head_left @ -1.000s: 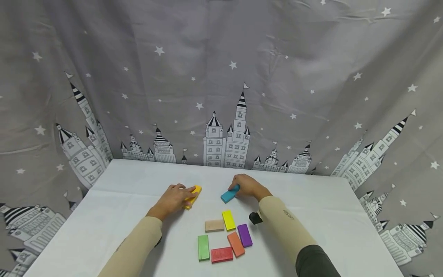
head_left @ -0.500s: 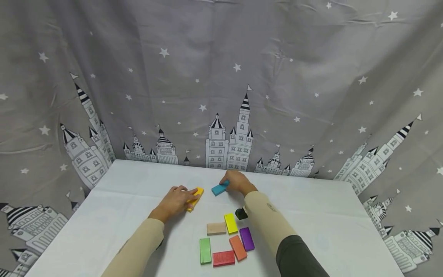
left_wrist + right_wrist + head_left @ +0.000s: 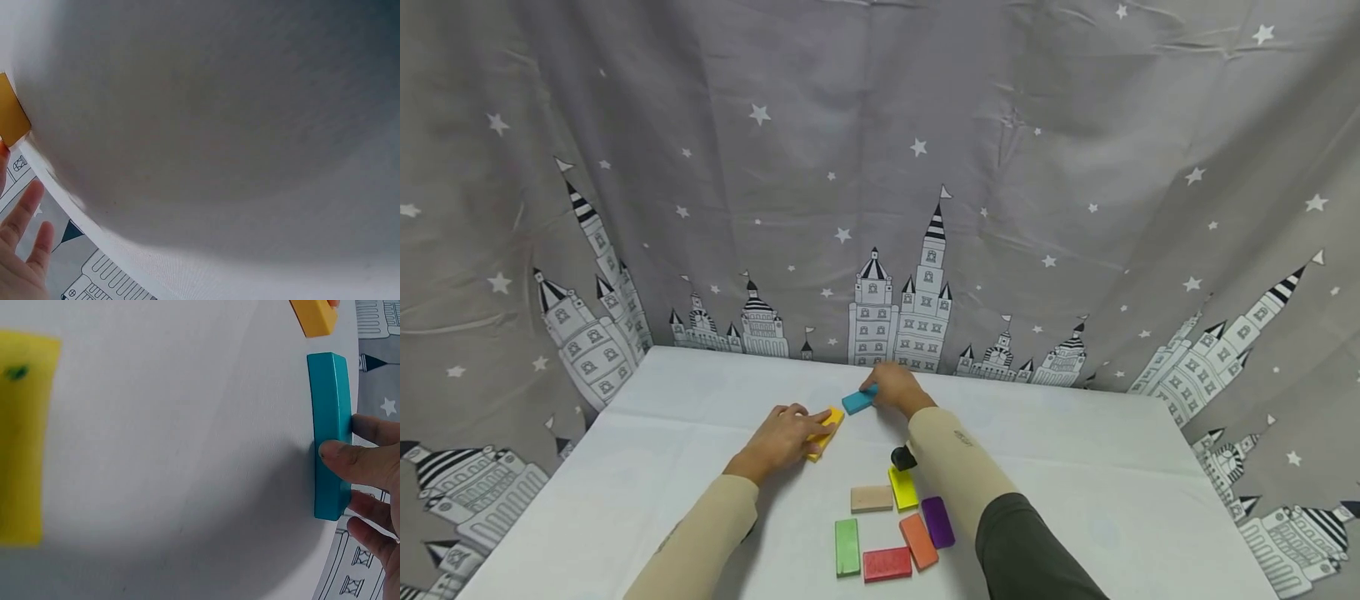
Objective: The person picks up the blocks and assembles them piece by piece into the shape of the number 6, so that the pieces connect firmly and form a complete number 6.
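In the head view, my left hand holds an amber-yellow block on the white table, its fingers across the top. Only a corner of that amber block enters the left wrist view, with some fingers below it. My right hand pinches a teal block just behind and right of the amber one. The right wrist view shows the thumb on the near face of the teal block and fingers on the other side. A small gap separates the two blocks.
Nearer the body lie several more blocks in a loose ring: wooden, bright yellow, purple, orange, red and green. A grey curtain printed with castles hangs behind the table.
My right hand has slid the teal block leftward and slightly back, close to the amber block. The left hand keeps its place on the amber block. The head view has shifted slightly.
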A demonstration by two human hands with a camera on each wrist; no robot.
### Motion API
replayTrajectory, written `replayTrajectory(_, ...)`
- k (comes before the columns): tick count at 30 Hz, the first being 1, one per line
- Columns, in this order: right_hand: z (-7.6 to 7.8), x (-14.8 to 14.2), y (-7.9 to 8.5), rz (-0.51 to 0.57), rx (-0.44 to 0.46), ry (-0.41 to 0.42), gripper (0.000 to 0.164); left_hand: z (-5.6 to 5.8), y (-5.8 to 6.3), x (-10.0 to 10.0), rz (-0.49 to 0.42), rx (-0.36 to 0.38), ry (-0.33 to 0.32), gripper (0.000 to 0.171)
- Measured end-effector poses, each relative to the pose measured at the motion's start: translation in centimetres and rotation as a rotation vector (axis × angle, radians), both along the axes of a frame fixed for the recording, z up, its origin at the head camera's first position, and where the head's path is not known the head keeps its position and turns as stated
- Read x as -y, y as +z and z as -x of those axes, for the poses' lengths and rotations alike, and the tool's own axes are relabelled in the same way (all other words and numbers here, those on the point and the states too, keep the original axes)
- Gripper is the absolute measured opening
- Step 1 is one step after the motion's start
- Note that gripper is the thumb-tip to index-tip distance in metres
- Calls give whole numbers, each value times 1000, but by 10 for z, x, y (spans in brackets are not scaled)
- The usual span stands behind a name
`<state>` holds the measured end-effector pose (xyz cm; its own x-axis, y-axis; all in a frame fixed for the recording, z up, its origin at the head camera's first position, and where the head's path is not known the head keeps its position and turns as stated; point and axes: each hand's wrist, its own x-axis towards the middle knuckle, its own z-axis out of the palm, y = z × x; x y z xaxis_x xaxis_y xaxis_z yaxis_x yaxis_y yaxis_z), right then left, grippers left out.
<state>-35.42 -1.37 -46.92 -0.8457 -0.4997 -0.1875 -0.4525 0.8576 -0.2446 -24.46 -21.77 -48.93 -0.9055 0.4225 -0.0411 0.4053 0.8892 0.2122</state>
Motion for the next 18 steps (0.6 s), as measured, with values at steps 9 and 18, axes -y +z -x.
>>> replayTrajectory(9, 1, 7, 1, -14, -9, 28, 37, 0, 2, -1, 7, 11, 13, 44)
replayTrajectory(18, 3, 12, 2, 6, 36, 38, 38, 0, -1, 1, 22, 11, 18, 45)
